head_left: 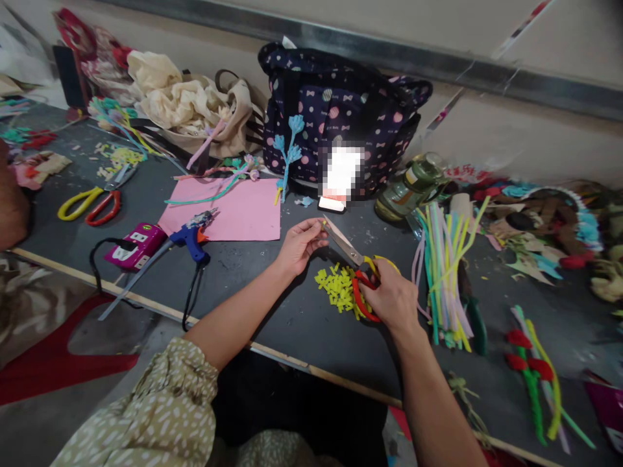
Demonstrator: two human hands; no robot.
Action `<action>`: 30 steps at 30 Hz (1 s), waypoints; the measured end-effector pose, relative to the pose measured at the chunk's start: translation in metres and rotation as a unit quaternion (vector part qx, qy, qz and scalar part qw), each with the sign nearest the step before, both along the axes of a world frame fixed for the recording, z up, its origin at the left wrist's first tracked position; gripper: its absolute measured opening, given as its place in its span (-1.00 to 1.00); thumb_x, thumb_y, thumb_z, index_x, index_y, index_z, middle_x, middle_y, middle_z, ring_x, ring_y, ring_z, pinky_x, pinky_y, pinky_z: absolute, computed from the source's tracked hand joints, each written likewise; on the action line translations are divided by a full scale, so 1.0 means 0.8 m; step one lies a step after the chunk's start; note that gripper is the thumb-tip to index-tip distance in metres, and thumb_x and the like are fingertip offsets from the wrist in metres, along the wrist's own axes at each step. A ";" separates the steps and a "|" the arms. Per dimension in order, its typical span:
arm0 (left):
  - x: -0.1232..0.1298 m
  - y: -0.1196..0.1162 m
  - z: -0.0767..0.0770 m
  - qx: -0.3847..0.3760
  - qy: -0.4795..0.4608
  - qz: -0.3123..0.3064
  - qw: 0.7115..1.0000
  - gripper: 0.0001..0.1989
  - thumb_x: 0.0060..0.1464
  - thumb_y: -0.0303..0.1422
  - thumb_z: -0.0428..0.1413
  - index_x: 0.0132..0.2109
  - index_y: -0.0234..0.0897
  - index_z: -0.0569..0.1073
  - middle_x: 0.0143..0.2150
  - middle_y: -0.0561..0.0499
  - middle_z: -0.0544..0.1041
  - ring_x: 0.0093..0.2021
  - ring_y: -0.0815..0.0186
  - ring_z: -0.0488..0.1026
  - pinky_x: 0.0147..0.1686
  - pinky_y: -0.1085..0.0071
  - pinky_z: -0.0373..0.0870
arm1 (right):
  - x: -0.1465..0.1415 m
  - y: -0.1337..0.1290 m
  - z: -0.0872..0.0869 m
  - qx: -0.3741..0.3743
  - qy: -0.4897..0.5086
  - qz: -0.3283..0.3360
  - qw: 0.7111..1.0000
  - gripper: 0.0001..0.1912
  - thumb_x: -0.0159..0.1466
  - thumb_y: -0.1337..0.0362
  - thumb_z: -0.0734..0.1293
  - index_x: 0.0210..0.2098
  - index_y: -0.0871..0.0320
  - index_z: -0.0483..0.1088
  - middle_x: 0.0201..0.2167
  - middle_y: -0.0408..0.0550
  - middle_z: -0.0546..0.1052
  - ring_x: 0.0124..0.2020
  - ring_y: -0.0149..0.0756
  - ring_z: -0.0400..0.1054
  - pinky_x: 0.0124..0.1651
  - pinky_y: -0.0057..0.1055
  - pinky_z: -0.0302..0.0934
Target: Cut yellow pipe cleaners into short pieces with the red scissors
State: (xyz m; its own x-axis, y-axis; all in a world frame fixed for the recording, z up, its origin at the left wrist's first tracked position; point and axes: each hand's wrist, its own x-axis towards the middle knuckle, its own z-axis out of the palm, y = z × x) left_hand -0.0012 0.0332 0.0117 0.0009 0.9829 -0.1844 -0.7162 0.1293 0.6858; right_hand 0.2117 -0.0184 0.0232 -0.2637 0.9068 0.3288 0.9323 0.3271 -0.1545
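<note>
My right hand [393, 295] is closed round the handles of a pair of scissors [346, 246], one handle loop red and the other yellow. Their blades point up and left, slightly apart, with the tips by the fingers of my left hand [302, 245]. Between those fingertips a small bit of yellow pipe cleaner [324, 223] is pinched, mostly hidden. Below the blades lies a pile of short yellow cut pieces [335, 287] on the dark table [292, 337].
Right of my hands lies a bundle of pastel pipe cleaners [445, 272]. A phone [333, 203] leans on a patterned bag [335, 97], beside a green bottle [411, 188]. Leftward are a blue glue gun [192, 239], pink sheet [243, 217], power strip [136, 246] and other scissors [97, 198].
</note>
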 end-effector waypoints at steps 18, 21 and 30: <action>-0.002 0.006 -0.003 -0.047 -0.045 0.049 0.997 -0.89 -0.03 -0.53 0.25 -0.27 -0.35 0.55 -0.36 -0.02 0.56 -0.40 0.47 0.50 -0.27 0.52 0.47 | 0.000 0.001 0.000 -0.008 0.004 -0.001 1.000 -0.82 0.23 0.20 0.24 -0.22 0.14 0.36 -0.42 -0.05 0.52 -0.41 -0.24 0.40 -0.45 -0.41 0.01; -0.003 0.007 -0.004 -0.057 -0.058 0.069 0.994 -0.88 -0.04 -0.55 0.26 -0.29 -0.34 0.54 -0.40 0.01 0.56 -0.40 0.48 0.50 -0.26 0.53 0.48 | -0.001 0.001 0.000 -0.008 -0.001 -0.003 1.000 -0.80 0.23 0.19 0.23 -0.21 0.13 0.36 -0.39 -0.04 0.53 -0.40 -0.23 0.40 -0.45 -0.41 0.00; -0.008 0.005 -0.006 -0.056 -0.015 0.045 0.997 -0.85 -0.06 -0.47 0.29 -0.26 -0.31 0.55 -0.38 0.02 0.56 -0.41 0.47 0.50 -0.38 0.55 0.47 | 0.000 0.002 -0.002 0.000 -0.013 -0.011 1.000 -0.77 0.24 0.19 0.23 -0.16 0.15 0.37 -0.35 0.00 0.56 -0.39 -0.23 0.40 -0.44 -0.40 0.00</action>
